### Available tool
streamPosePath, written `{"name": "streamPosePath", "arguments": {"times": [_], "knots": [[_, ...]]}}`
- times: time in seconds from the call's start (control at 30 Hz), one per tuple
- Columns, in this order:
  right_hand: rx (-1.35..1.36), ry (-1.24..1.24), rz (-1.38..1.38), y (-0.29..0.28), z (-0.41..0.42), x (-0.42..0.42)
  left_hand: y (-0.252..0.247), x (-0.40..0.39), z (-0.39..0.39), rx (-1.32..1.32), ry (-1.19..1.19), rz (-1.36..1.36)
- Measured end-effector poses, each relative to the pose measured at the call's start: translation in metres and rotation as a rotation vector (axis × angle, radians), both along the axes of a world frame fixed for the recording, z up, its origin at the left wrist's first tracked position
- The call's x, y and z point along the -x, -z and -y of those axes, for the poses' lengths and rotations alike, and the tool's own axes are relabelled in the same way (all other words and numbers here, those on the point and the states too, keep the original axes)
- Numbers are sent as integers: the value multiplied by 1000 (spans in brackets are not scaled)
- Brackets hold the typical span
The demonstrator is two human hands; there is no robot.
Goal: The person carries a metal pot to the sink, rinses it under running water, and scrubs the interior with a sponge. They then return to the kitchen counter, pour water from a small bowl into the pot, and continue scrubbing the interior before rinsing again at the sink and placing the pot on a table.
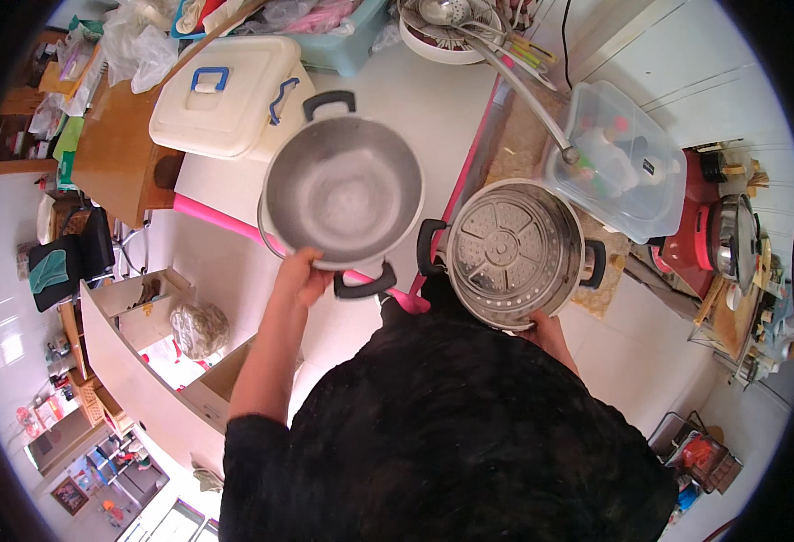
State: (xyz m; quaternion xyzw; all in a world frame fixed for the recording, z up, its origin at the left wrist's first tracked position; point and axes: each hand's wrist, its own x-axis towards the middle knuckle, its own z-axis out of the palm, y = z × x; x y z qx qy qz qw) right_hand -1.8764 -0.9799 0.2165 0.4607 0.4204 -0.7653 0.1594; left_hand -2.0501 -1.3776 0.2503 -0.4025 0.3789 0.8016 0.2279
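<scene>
My left hand (304,276) grips the near rim of a grey metal pot (343,186), beside one of its two black loop handles. The pot's inside faces up and looks bare. To its right, my right hand (542,332) holds the near rim of a metal steamer pot (515,254), whose perforated bottom shows. The steamer has a black handle on each side. A gap lies between the two vessels. Some fingers of both hands are hidden under the rims.
A cream lidded box (227,101) with blue handles stands on the white table (410,101). Behind are a teal bin (343,51) and a white bowl (451,51) with a strainer and long-handled utensils. A clear lidded plastic box (617,162) sits right, near a red cooker (702,230).
</scene>
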Motion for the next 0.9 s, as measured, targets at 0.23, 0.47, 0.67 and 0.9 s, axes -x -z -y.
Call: {"name": "streamPosePath", "arguments": {"times": [0.23, 0.47, 0.67, 0.9], "knots": [[-169, -23, 128, 0, -5, -55, 52, 81, -60, -126, 101, -102], [-340, -65, 233, 19, -10, -85, 75, 95, -106, -91, -52, -146], [-373, -219, 210, 10, -9, -87, 60, 82, -105, 160, 206, -118], [-242, -200, 42, -62, 51, -9, 66, 9, -27, 248, 485, -218]]}}
